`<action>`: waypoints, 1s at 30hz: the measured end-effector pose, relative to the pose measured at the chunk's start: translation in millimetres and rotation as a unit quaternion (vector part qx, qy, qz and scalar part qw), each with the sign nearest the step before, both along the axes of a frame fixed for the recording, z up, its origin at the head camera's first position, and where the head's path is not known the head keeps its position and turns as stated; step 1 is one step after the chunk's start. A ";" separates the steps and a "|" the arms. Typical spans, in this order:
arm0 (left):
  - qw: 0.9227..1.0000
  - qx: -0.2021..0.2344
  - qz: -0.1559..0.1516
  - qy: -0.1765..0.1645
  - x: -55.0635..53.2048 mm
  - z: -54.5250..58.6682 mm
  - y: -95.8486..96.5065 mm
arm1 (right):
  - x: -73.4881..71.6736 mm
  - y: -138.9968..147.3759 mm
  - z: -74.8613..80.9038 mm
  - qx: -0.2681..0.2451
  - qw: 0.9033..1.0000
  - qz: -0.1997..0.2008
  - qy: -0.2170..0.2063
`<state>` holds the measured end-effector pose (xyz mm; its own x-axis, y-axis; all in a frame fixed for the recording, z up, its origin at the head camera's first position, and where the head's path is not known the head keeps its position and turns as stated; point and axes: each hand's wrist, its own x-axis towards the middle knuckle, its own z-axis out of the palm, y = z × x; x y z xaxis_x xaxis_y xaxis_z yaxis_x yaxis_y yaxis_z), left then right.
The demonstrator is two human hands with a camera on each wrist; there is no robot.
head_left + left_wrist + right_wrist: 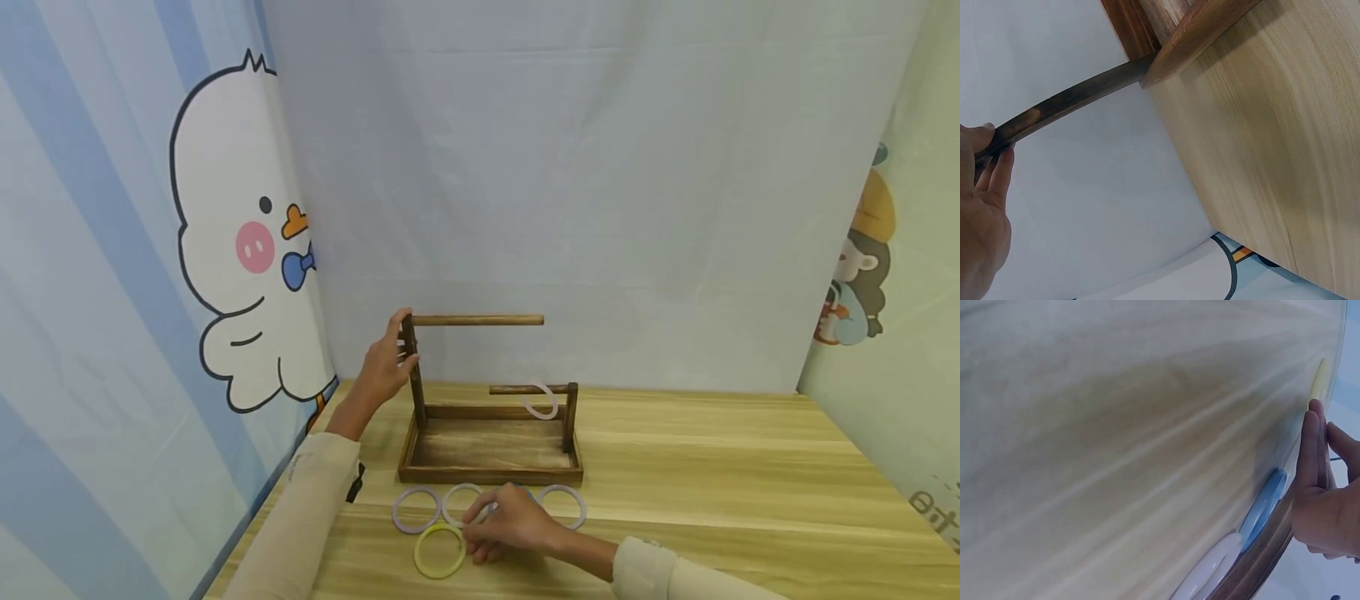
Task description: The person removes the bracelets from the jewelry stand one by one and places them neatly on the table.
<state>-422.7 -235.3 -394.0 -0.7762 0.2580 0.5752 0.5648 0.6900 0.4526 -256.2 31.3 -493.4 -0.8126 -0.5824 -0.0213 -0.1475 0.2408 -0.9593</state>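
Observation:
A dark wooden rack (491,477) has a tray base, a tall left post (418,387) with a long peg (480,320), and a short right post with a lower peg. My left hand (384,367) grips the tall post near its top, thumb and fingers on opposite sides. One pale ring (542,416) hangs on the lower peg. In front of the rack, my right hand (513,521) reaches over the table, its fingertips at the edge of a yellow ring (417,553). Those fingers look nearly straight in the right wrist view. A blue ring (1264,506) lies partly hidden under this hand.
On the table lie a purple ring (395,511), a white ring (465,486) and a pale lilac ring (583,507), in a row before the tray. Wood-grain tabletop (712,467) extends to the right. Printed curtains (562,167) stand behind and at both sides.

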 end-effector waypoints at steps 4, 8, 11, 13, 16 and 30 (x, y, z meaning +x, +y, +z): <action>1.000 -0.001 0.001 0.000 0.1 -0.1 0.2 | -3.7 4.8 4.1 -0.001 1.000 -0.005 0.016; 1.000 0.002 0.002 -0.001 -0.1 0.1 0.5 | -8.8 10.8 8.4 0.000 0.999 -0.010 0.041; 1.000 0.003 0.000 0.000 0.4 0.6 0.9 | -11.9 16.3 11.8 0.003 0.999 -0.017 0.049; 1.000 0.003 -0.001 0.000 1.0 0.7 0.8 | -13.9 20.4 13.9 0.003 0.999 -0.022 0.047; 1.000 0.003 -0.003 0.000 1.7 0.6 0.4 | -16.9 27.1 17.4 -0.004 0.999 -0.028 0.046; 1.000 0.004 -0.005 0.005 2.5 1.6 1.4 | -31.3 57.9 25.0 -0.009 0.994 -0.069 0.090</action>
<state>-420.2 -233.9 -392.3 -0.7681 0.2607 0.5849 0.5756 0.6814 0.4521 -287.5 89.2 -468.4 -0.8740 -0.4649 0.1415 -0.2845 0.2533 -0.9246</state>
